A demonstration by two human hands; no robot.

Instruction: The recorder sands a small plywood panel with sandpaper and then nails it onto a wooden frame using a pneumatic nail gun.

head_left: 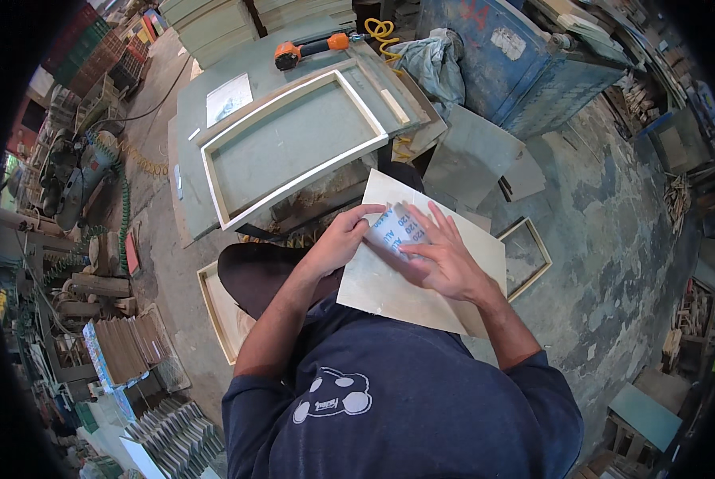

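Observation:
A sheet of sandpaper (395, 229), pale with blue print on its back, is held between my hands above a thin light wooden panel (397, 291). The panel rests tilted across my lap. My left hand (343, 242) pinches the sandpaper's left edge between thumb and index finger. On the other side, my right hand (445, 259) has its thumb on the printed face and its fingers extended along the far side, gripping the sheet. The sandpaper looks slightly bent between them.
A white-edged rectangular frame (293, 203) lies on the worktable (190, 180) ahead, with an orange-and-black air tool (311, 49) behind it. More wooden frames stand on the floor left (208, 307) and right (547, 255) of me. A blue metal cabinet (525, 76) stands at far right.

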